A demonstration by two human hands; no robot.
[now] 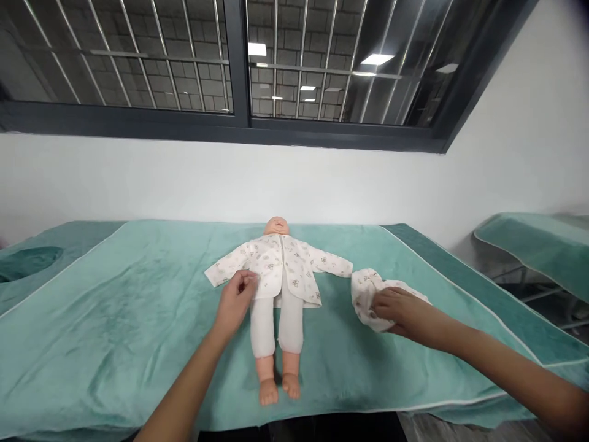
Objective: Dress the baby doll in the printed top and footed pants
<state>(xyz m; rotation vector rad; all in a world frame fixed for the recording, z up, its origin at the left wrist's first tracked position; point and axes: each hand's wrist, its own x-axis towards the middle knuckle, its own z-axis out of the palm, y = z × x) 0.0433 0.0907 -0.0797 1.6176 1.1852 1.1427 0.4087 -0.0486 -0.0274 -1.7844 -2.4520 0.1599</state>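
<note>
A baby doll (278, 307) lies on its back on a teal towel (138, 319), head toward the wall. It wears a white printed jacket (294, 264) with sleeves spread out, and its legs are bare-footed. My left hand (235, 301) rests at the jacket's lower left edge, fingers curled on the fabric. My right hand (394, 310) lies on a crumpled white printed garment (365, 293) to the doll's right, fingers closed on it.
The towel covers a padded table against a white wall under a dark barred window (239, 67). A second teal-covered table (534, 245) stands at the right. A darker teal cloth (27, 261) lies at the far left.
</note>
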